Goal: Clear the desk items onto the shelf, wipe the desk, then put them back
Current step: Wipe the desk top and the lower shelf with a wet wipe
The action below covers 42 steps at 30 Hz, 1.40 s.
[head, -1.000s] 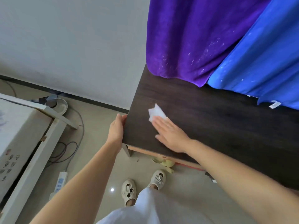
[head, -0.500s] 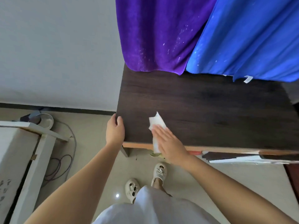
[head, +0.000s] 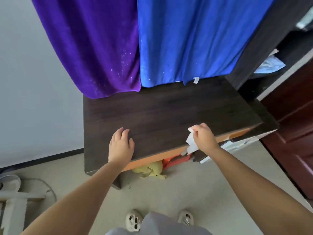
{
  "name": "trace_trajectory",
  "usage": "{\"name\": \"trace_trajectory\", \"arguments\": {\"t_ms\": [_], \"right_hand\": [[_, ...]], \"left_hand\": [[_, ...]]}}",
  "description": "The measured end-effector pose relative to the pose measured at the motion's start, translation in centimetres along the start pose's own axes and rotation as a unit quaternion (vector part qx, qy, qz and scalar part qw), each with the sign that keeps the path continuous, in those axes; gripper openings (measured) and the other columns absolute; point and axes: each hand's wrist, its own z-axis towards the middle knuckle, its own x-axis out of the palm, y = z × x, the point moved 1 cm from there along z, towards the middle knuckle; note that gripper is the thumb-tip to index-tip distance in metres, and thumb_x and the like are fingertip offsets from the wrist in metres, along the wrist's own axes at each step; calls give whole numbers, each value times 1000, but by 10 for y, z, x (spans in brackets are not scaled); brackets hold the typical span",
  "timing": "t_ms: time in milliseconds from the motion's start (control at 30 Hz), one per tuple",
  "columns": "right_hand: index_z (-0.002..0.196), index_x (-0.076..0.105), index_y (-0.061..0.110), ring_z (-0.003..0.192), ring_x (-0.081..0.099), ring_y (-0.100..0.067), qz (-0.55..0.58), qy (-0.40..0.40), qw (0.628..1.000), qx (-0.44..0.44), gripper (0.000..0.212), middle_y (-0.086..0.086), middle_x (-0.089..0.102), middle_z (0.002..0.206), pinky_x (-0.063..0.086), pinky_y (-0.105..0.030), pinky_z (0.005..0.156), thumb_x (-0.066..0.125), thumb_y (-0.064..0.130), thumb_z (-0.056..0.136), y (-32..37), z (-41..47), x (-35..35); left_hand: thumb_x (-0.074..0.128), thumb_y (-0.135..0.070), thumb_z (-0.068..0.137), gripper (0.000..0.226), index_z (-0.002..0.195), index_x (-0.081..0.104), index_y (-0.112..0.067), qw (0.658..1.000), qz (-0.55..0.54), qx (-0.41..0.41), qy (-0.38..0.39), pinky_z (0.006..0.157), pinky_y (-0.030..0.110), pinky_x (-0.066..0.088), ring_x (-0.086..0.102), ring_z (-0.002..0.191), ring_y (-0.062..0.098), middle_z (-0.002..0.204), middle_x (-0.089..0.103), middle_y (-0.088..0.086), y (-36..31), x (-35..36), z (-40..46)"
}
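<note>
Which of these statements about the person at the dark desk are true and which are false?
1. The right hand holds a white tissue at the front edge of the desk. True.
2. The left hand grips a sponge. False: it rests flat on the desk, holding nothing.
3. A purple cloth and a blue cloth hang behind the desk. True.
4. Books are stacked on the desktop. False: only the hands and tissue are on it.
</note>
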Motion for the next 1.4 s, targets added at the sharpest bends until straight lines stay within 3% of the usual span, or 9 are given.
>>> {"name": "trace_trajectory", "arguments": {"t_ms": [233, 333, 400, 533, 600, 800, 1200, 1400], "right_hand": [[100, 67, 11, 95, 53, -17, 118, -119, 981, 100, 29, -9, 55, 114, 36, -17, 87, 43, 2, 88, -104, -30, -89], [104, 67, 7, 100, 55, -19, 122, -148, 973, 126, 28, -14, 58, 115, 37, -18, 90, 44, 1, 88, -170, -61, -121], [104, 67, 4, 99, 57, -23, 117, -160, 970, 143, 28, -17, 61, 111, 33, -13, 82, 46, -1, 87, -215, -83, -142], [106, 66, -2, 106, 56, -34, 115, -183, 962, 170, 27, -20, 64, 109, 32, -18, 81, 47, -5, 87, -299, -125, -180], [105, 66, -3, 104, 57, -34, 121, -191, 957, 184, 27, -22, 64, 109, 30, -13, 74, 47, -5, 87, -336, -140, -191], [106, 67, 1, 105, 56, -32, 128, -192, 947, 225, 28, -19, 63, 109, 27, -10, 75, 47, -2, 87, -415, -135, -202], [106, 67, 4, 103, 58, -25, 107, -147, 961, 209, 28, -13, 62, 110, 36, -18, 85, 47, -1, 87, -496, -6, -234], [106, 67, 3, 102, 58, -31, 75, -76, 979, 175, 27, -18, 63, 107, 38, -26, 89, 49, -4, 86, -540, 70, -226]], "left_hand": [[41, -17, 95, 39, 133, 44, -8, 992, -22, 120, 38, 107, 40, 31, 32, 131, 27, 139, 41, 10, -117, 46, 6], [40, -16, 95, 38, 132, 44, -8, 984, -29, 167, 63, 105, 40, 31, 33, 129, 27, 138, 42, 9, -181, 85, -7], [39, -17, 96, 38, 133, 42, -9, 978, -31, 189, 81, 104, 38, 31, 33, 129, 25, 138, 42, 7, -225, 113, -19], [36, -17, 95, 40, 135, 39, -12, 967, -23, 220, 128, 104, 38, 32, 33, 129, 24, 139, 40, 6, -307, 172, -50], [36, -18, 95, 39, 134, 39, -12, 961, -16, 235, 147, 102, 39, 34, 35, 127, 26, 139, 40, 7, -343, 200, -65], [35, -23, 97, 39, 136, 37, -15, 936, 4, 293, 194, 106, 36, 30, 35, 128, 23, 141, 39, 5, -420, 265, -79], [34, -22, 98, 40, 137, 37, -14, 933, -1, 262, 248, 106, 34, 30, 35, 129, 21, 142, 38, 5, -512, 365, 19], [34, -23, 97, 41, 137, 36, -16, 945, 4, 178, 274, 107, 38, 32, 35, 129, 22, 141, 38, 5, -529, 403, 60]]}}
